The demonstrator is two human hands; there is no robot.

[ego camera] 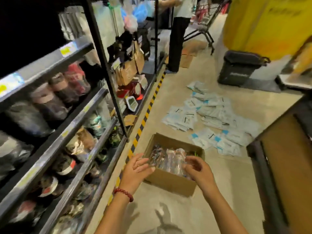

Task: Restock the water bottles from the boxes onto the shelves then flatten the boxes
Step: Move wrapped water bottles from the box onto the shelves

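Note:
An open cardboard box (170, 181) stands on the floor beside the shelf unit (55, 141). Inside lie several plastic-wrapped bottles (168, 159), blurred. My left hand (137, 168), with a red bead bracelet on the wrist, hovers over the box's near left corner, fingers straight, fingertips at the wrapped bottles. My right hand (196, 168) is over the box's right side, fingers loosely bent toward the same bottles. Whether either hand grips a bottle is unclear. The shelves on the left hold several wrapped bottles and cups.
Flat white and blue packets (209, 115) are strewn on the floor beyond the box. A dark bin (238, 68) stands by a yellow pillar (266, 24). Another person (179, 34) stands up the aisle near a cart. A brown cabinet (287, 159) is to my right.

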